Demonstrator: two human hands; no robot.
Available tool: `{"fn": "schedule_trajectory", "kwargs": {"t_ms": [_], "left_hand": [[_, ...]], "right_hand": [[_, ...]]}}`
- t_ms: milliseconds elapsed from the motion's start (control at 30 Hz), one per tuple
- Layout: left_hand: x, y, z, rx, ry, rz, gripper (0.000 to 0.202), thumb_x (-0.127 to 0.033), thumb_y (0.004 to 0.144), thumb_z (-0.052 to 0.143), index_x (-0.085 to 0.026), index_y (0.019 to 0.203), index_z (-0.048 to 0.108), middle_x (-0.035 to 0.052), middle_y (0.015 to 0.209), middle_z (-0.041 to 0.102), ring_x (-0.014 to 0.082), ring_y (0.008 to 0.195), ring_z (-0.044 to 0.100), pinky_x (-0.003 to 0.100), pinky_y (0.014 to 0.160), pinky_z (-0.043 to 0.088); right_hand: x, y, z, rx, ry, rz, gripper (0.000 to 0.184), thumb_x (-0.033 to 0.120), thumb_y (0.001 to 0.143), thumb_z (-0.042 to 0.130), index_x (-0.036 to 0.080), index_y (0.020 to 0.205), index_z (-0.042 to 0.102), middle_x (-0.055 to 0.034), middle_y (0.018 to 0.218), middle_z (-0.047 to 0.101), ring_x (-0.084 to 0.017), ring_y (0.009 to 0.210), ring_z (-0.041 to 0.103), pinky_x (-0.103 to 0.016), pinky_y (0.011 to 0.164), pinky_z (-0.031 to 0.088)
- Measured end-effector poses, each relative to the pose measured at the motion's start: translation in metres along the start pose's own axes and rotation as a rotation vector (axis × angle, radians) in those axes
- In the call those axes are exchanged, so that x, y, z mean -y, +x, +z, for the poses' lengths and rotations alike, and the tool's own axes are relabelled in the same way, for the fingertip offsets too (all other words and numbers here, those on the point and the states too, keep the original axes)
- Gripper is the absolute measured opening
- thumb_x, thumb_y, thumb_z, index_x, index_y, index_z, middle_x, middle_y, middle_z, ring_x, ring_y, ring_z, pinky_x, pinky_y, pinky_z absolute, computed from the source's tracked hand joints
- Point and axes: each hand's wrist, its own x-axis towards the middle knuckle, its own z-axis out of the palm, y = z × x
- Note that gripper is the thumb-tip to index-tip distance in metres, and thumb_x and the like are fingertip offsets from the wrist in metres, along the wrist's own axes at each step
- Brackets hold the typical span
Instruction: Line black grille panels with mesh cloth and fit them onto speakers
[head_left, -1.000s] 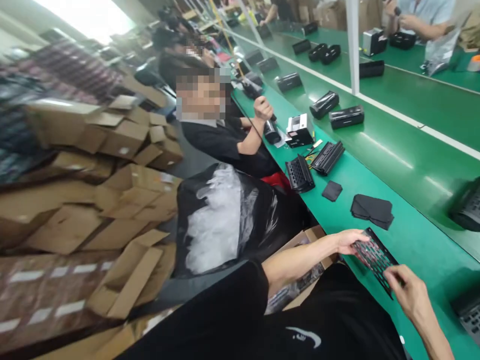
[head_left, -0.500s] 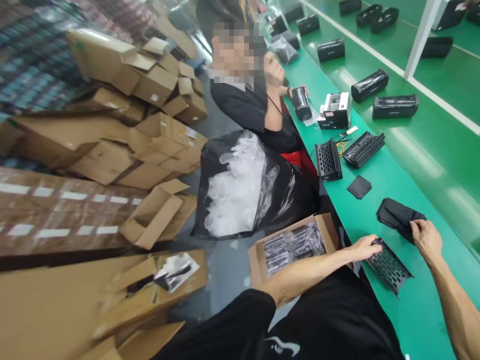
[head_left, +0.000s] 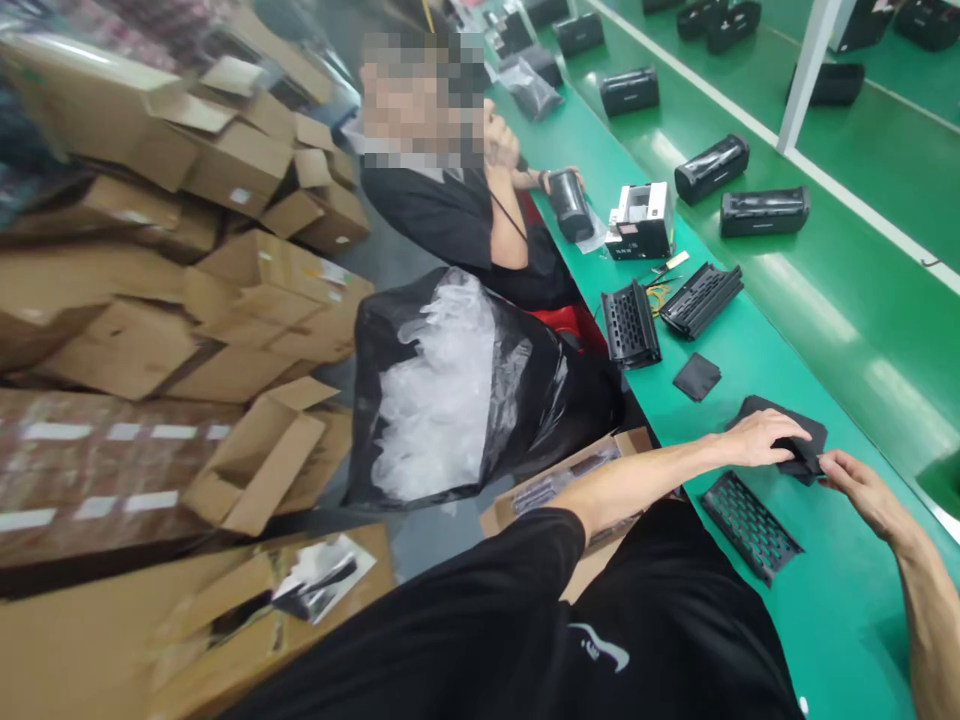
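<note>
A stack of thin black sheets lies on the green table. Across its top rests my left hand, fingers stretched out and flat, partly covering the sheets. My right hand pinches a black sheet at the stack's near right corner between thumb and fingers. Just below my left hand is a curved black perforated panel, touched by neither hand. A smaller pile of black squares lies farther up the table.
Two more black perforated housings sit beyond, near a white-and-black dispenser. A co-worker's hand holds a black cylinder. Left of the table are an open carton, a black bag of clear plastic and stacked cardboard boxes.
My left hand has let go of the perforated panel and moved up onto the sheet stack. My right hand stays at the stack's corner. The view has shifted right.
</note>
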Motion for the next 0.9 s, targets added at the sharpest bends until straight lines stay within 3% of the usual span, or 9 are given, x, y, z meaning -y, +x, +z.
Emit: {"fn": "schedule_trajectory", "kwargs": {"t_ms": [167,300,400,567,667,767,833,900], "left_hand": [[0.029,-0.003,0.021,0.025,0.145,-0.072,0.078,-0.023,0.084,0.075,-0.014,0.157,0.049,0.0205,0.16,0.05,0.0368,0.148,0.041,0.055,0.124,0.031],[0.037,-0.013,0.026,-0.007,0.086,-0.04,0.077,-0.032,0.088,0.072,-0.01,0.157,0.047,0.0231,0.162,0.048,0.0377,0.15,0.038,0.055,0.127,0.025],[0.037,-0.016,0.023,0.001,0.074,-0.04,0.076,-0.034,0.087,0.071,-0.008,0.156,0.049,0.024,0.161,0.049,0.0392,0.149,0.038,0.055,0.128,0.024],[0.017,-0.01,0.013,-0.034,0.062,-0.104,0.072,-0.028,0.081,0.072,-0.013,0.149,0.057,0.0222,0.156,0.053,0.0388,0.148,0.041,0.057,0.127,0.026],[-0.01,0.002,0.01,-0.042,-0.043,-0.012,0.063,-0.03,0.086,0.07,-0.013,0.146,0.06,0.0213,0.155,0.055,0.0348,0.149,0.043,0.051,0.129,0.026],[-0.036,0.015,0.017,0.16,-0.291,0.08,0.065,-0.036,0.085,0.078,-0.015,0.144,0.062,0.0175,0.149,0.062,0.031,0.141,0.052,0.044,0.125,0.033],[-0.046,0.019,0.024,0.332,-0.477,0.001,0.054,-0.034,0.085,0.079,-0.017,0.134,0.067,0.0123,0.128,0.073,0.0256,0.122,0.065,0.038,0.112,0.045],[-0.051,0.018,0.029,0.407,-0.621,-0.16,0.035,-0.032,0.086,0.078,-0.016,0.116,0.074,0.0061,0.101,0.076,0.019,0.097,0.069,0.032,0.095,0.051]], "right_hand": [[-0.035,0.001,0.014,-0.242,0.263,0.084,0.046,0.062,0.059,0.086,0.023,0.076,0.067,-0.0023,0.076,0.066,-0.025,0.079,0.059,-0.041,0.079,0.054],[-0.058,-0.013,0.023,-0.488,0.606,0.073,0.043,0.063,0.063,0.079,0.027,0.075,0.058,-0.0017,0.078,0.064,-0.027,0.086,0.065,-0.051,0.088,0.057],[-0.067,-0.031,0.026,-0.566,0.79,0.075,0.037,0.06,0.066,0.075,0.028,0.078,0.061,-0.0063,0.085,0.07,-0.031,0.095,0.068,-0.06,0.096,0.054],[-0.065,-0.067,0.028,-0.5,0.899,0.14,0.035,0.055,0.066,0.081,0.026,0.083,0.07,-0.0075,0.088,0.074,-0.031,0.087,0.07,-0.06,0.09,0.057],[-0.055,-0.085,0.028,-0.404,0.898,0.183,0.04,0.054,0.062,0.088,0.025,0.084,0.071,-0.0052,0.079,0.071,-0.028,0.073,0.068,-0.054,0.082,0.06],[-0.042,-0.095,0.03,-0.312,0.88,0.213,0.048,0.056,0.057,0.093,0.024,0.084,0.071,-0.0042,0.077,0.069,-0.026,0.067,0.066,-0.05,0.076,0.061],[-0.034,-0.098,0.032,-0.26,0.856,0.233,0.05,0.058,0.057,0.094,0.023,0.085,0.071,-0.005,0.078,0.069,-0.026,0.064,0.066,-0.047,0.068,0.06],[-0.03,-0.101,0.035,-0.22,0.824,0.259,0.051,0.06,0.06,0.093,0.022,0.085,0.071,-0.0058,0.075,0.069,-0.026,0.059,0.064,-0.041,0.058,0.057]]}}
